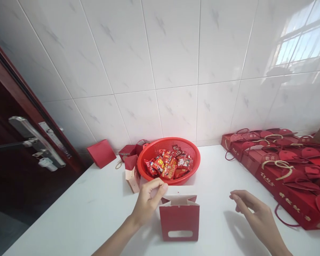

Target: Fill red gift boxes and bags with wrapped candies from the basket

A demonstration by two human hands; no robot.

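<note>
Centrally, one white table (90, 217), smooth-topped, set against a wall of pale grey-veined tiles (176, 53), by which a window's reflection (301, 46) is shown at upper right. At left, one dark reddish-brown door (5, 177), fitted with a metal lock and lever (37, 142). On the table, near its front: one red paper box (180, 220), stood upright, open-topped, its front pierced low down by a rounded slot. Behind it, one red plastic basket (196, 160), part-filled with wrapped sweets (169, 167). To the basket's left, one red-and-cream box (132, 174), one dark red box (126, 152) and, nearer the door, one plain red box (101, 154). At right, a block of red gift boxes (282, 170), closely ranked, fitted with cords. Left hand (149, 201): curled at the upper left corner of the paper box, thumb and forefinger brought close; whether the flap is pinched cannot be told. Right hand (256, 213): held above the table between paper box and gift boxes, empty, loosely curved, thumb parted from the fingers.
</note>
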